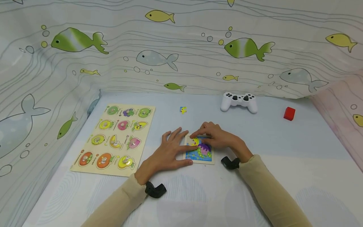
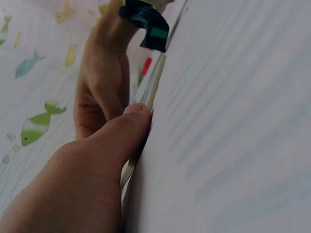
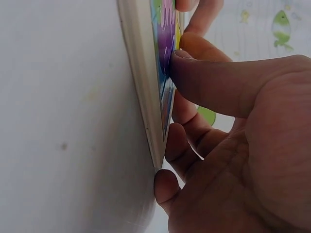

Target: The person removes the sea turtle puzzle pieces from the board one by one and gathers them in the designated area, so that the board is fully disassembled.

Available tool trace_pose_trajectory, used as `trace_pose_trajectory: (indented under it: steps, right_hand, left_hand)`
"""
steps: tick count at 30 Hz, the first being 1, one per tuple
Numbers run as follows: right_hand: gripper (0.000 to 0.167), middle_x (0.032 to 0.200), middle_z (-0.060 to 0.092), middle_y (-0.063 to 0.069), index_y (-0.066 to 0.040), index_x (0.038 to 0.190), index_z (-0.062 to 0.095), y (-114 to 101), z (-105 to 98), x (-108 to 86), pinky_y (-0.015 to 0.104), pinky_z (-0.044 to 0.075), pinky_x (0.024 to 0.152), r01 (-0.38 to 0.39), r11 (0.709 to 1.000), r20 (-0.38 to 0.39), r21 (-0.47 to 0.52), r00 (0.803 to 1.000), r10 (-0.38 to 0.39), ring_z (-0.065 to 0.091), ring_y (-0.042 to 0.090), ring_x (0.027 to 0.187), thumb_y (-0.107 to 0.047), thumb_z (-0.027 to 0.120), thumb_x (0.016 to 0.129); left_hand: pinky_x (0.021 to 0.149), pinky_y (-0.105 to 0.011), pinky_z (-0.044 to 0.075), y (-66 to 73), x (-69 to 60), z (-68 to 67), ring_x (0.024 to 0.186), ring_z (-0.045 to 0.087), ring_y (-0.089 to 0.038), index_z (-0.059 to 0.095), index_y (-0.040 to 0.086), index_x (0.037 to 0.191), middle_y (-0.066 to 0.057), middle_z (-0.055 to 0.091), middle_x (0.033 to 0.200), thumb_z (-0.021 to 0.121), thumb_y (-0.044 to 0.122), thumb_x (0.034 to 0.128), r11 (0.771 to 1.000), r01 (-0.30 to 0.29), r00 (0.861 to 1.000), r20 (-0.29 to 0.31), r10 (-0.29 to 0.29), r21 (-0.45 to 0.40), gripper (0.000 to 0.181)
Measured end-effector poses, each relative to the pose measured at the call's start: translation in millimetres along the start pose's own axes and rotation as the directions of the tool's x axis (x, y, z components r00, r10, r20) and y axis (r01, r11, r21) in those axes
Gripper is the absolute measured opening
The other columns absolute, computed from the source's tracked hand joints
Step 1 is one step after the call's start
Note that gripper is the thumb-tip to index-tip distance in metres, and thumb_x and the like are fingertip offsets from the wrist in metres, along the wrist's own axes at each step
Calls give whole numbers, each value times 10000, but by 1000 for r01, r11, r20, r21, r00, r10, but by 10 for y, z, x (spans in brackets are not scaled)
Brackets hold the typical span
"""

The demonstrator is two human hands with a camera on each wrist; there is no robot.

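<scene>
A small wooden jigsaw puzzle [image 1: 199, 157] lies flat in front of the person, with a purple and yellow picture on blue inside a pale frame. My left hand [image 1: 170, 151] is spread at its left side; the index fingertip touches the picture and the thumb lies by the lower left corner. From the right, my right hand [image 1: 216, 135] reaches over the puzzle's upper part. Its index finger and thumb press on the picture, and in the right wrist view the thumb [image 3: 214, 82] rests on the colourful surface. The hands partly cover the pieces.
One loose jigsaw piece [image 1: 183, 110] lies beyond the puzzle. A wooden fruit peg board [image 1: 113, 140] is at the left. A white game controller [image 1: 239, 102] and a red block [image 1: 289, 113] lie at the back right. Fish-patterned cloth [image 1: 198, 41] rises behind the table.
</scene>
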State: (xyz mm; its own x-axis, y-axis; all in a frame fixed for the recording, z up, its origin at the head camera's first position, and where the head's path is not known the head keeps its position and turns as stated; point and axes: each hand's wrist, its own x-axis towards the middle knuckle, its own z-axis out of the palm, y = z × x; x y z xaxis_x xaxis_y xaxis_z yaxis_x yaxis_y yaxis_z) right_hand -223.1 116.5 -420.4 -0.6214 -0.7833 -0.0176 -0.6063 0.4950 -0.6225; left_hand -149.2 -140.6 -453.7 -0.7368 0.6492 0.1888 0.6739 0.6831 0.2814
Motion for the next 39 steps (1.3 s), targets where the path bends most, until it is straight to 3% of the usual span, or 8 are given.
trace_pose_trajectory:
  steps: [17, 25, 39]
  right_hand:
    - [428, 1127, 605, 61, -230, 1269, 717, -27, -21, -27, 389, 256, 809, -11, 1000, 38, 28, 999, 10, 479, 213, 1003, 9, 593, 936]
    - [419, 1157, 617, 61, -220, 1246, 724, -43, -40, -33, 393, 283, 841, -20, 997, 22, 71, 1000, 19, 499, 224, 1098, 22, 595, 929]
    - [327, 1104, 685, 0, -200, 1230, 736, 5, -16, -24, 349, 328, 790, 27, 990, -12, 140, 1000, -25, 437, 217, 912, -44, 627, 964]
  left_hand:
    - [1149, -670, 162, 4, -13, 3, 1558, 192, -418, 595, 447, 1400, -136, 354, 1633, 625, 634, 912, 1000, -3, 1000, -15, 3, -22, 523]
    - [1152, -666, 163, 1, -10, 6, 1557, 197, -417, 592, 454, 1400, -141, 357, 1630, 629, 632, 912, 1000, -4, 1000, -18, 3, -25, 521]
    - [1148, -666, 159, 13, -11, -11, 1555, 202, -417, 609, 438, 1389, -146, 359, 1627, 640, 621, 909, 999, 1, 1000, -10, -1, -39, 515]
